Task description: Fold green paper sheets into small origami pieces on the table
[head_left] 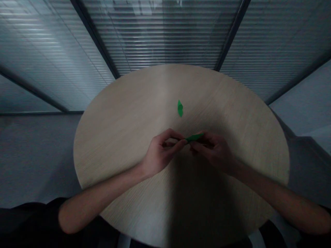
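Between my two hands is a narrow piece of folded green paper (pixel 194 137), held just above the middle of the table. My left hand (pixel 165 148) pinches its left tip between thumb and fingers. At the other end, my right hand (pixel 213 148) is closed on the paper, its fingertips partly covering it. A second folded green paper piece (pixel 180 108), small and pointed at both ends, lies on the table beyond my hands, touched by neither.
The round wooden table (pixel 116 127) has a light grain, with a dark shadow across its near right part. Behind it stand glass panels with blinds (pixel 165 38) and dark frames. Grey floor (pixel 36 155) shows on the left.
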Demonstrator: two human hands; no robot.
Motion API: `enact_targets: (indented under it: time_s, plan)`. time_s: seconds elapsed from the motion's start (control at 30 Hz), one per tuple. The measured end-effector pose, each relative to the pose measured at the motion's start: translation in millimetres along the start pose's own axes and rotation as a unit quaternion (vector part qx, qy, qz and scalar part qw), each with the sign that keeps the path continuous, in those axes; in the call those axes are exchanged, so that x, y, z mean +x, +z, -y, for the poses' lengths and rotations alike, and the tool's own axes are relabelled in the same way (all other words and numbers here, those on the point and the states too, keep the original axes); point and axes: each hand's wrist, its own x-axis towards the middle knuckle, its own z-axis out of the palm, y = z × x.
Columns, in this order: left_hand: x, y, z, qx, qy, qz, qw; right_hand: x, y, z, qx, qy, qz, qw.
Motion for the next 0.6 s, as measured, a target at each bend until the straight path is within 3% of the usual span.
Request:
enact_targets:
  time_s: [0.1,0.33,0.6]
  plan:
    - [-1.3,0.0,-1.4,0.015,0.011,0.009,1.000,1.7,-1.0,1.0,-0.017,-0.027,-0.017,0.999]
    - [-1.4,2.2,2.5,0.020,-0.030,0.091,0.995,-1.5,-1.8,-0.9,-0.099,-0.055,-0.019,0.993]
    - [-2.4,1.2,3.6,0.059,-0.026,0.091,0.994,-1.7,-4.7,-5.0,-0.119,-0.025,0.035,0.992]
